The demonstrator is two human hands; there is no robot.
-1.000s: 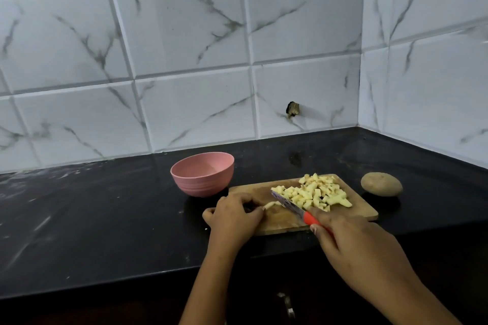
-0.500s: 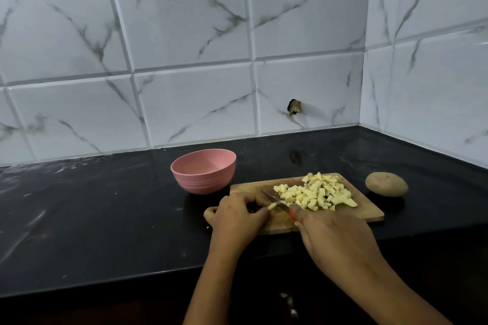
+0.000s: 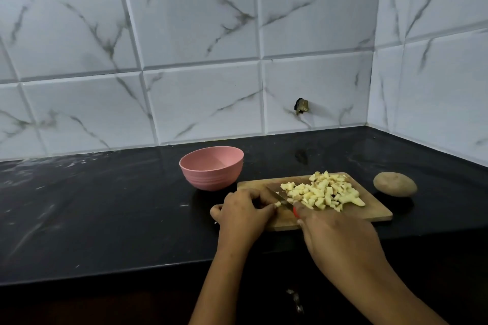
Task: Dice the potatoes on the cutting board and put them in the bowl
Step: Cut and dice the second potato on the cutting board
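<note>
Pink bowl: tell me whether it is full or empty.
Empty. The pink bowl stands upright with its inside bare; the diced potato lies heaped on the cutting board, none in the bowl.

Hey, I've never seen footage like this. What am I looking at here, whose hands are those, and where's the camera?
There is no machine here. A person works with bare hands, and the one camera sits on their head, looking forward and down, so both arms come in from the bottom edge. On the black countertop lie a wooden cutting board, a pink bowl near its far left corner with nothing showing inside, and a whole potato to the board's right. A pile of diced potato sits on the board. The right hand grips a red-handled knife. The left hand pinches a small potato piece beside the blade.
</note>
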